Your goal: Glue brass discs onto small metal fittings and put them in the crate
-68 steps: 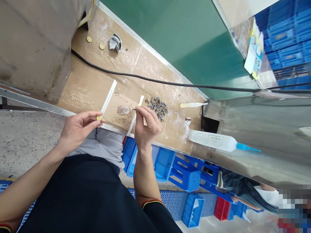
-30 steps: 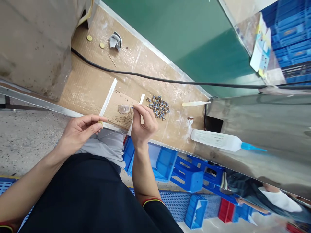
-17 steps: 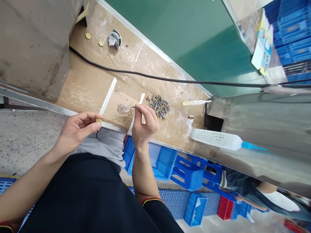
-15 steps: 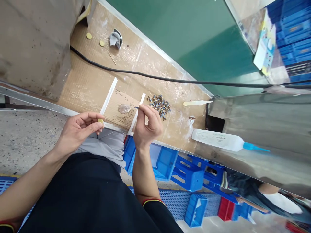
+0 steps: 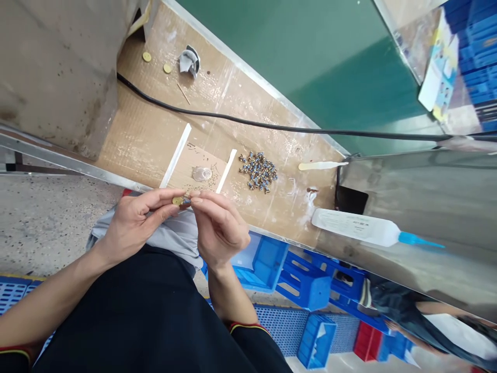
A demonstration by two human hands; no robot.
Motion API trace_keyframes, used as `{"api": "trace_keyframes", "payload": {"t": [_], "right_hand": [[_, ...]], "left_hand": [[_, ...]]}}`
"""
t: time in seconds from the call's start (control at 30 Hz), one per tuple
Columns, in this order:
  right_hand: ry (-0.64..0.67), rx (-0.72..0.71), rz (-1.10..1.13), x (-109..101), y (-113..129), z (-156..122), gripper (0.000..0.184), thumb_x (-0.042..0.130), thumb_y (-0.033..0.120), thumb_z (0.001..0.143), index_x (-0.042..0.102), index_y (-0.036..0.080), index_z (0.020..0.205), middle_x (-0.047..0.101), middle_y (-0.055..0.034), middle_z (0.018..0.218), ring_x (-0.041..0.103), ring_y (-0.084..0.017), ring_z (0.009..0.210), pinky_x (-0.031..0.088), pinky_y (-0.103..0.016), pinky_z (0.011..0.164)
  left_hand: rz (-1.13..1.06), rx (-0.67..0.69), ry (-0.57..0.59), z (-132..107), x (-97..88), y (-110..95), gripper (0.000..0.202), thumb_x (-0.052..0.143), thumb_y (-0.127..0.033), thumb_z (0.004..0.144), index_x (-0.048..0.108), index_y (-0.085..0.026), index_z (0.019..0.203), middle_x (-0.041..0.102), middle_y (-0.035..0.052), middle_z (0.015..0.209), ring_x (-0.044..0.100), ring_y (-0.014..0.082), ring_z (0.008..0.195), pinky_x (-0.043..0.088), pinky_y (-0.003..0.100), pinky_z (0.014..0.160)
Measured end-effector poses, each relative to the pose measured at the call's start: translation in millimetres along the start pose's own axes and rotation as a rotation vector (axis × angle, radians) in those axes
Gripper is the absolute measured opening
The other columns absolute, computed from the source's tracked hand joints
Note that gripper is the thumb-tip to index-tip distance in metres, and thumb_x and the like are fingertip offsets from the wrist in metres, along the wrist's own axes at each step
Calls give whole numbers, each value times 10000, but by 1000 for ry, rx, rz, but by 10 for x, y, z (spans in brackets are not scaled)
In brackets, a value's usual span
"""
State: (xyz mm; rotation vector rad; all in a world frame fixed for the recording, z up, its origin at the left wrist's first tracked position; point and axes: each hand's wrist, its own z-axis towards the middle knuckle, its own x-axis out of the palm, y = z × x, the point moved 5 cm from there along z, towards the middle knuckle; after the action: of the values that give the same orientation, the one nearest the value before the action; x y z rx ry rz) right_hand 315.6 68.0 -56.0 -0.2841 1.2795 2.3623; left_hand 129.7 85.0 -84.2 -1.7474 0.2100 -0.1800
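Observation:
Between the thumb and fingers of my left hand (image 5: 132, 220) is a small round yellow disc (image 5: 177, 200), held at the front edge of the bench. My right hand (image 5: 222, 228) meets it there, its fingertips pinched on a tiny bluish piece (image 5: 187, 201) that is at the disc's edge. Whether the two touch, I cannot tell. Just beyond my fingers, a small clear plastic dish (image 5: 202, 173) sits among scattered tiny brown bits, between two white tape strips. Right of the strips lies a pile of small blue-and-gold metal parts (image 5: 258, 171).
A black cable (image 5: 217, 115) crosses the cardboard-covered bench. Behind it lie two yellow discs (image 5: 146, 57), a crumpled grey scrap (image 5: 189, 62) and a thin stick (image 5: 184, 94). To the right are a white bottle with a blue nozzle (image 5: 355, 226) and a pale flat stick (image 5: 322, 165).
My right hand has come left and toward me from beside the metal parts, bringing the bluish piece to the disc. My left hand has shifted slightly right with the disc.

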Motion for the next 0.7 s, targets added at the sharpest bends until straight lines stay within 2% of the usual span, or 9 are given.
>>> {"api": "trace_keyframes", "payload": {"t": [0.27, 0.5, 0.7], "right_hand": [[32, 5, -14, 31, 10, -24, 438, 787, 46, 1053, 846, 352, 1361, 890, -23, 1206, 884, -216, 1055, 776, -378, 929], [41, -28, -26, 27, 36, -16, 476, 795, -2, 1026, 848, 329, 1364, 892, -28, 1198, 883, -208, 1057, 772, -364, 944], [52, -94, -85, 25, 73, -30, 498, 782, -5, 1029, 836, 321, 1402, 890, -38, 1229, 884, -216, 1065, 776, -370, 942]], "left_hand": [[93, 90, -7, -47, 8, -70, 296, 781, -288, 1132, 828, -262, 1423, 905, -12, 1267, 897, 164, 1103, 699, 226, 1075], [159, 141, -9, -54, 12, -71, 295, 764, -277, 1149, 804, -268, 1441, 895, -28, 1314, 885, 152, 1160, 683, 199, 1075], [406, 336, -52, -124, 36, -145, 321, 714, -216, 1173, 740, -240, 1493, 881, 12, 1361, 887, 165, 1156, 693, 228, 1048]]}}
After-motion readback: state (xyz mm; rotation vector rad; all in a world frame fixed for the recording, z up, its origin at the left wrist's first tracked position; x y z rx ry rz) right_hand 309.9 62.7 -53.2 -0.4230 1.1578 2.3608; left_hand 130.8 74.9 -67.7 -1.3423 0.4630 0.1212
